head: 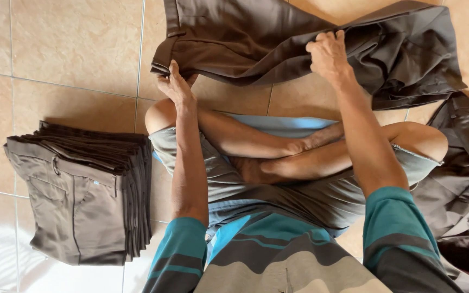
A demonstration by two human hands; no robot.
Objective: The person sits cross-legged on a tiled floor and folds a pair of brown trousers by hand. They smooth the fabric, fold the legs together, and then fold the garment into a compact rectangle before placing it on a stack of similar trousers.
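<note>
The person sat cross-legged on the tiled floor (71,49), and both hands were on the brown trousers (256,38) spread out ahead of the knees. The left hand (176,84) pinched the waistband edge, fingers closed on the cloth. The right hand (329,54) gripped a bunched fold further along, fingers curled tight into the fabric. A neat stack (82,190) of folded trousers sat on the floor just beside the left knee. A loose heap (465,179) of the same brown cloth lay by the right knee.
</note>
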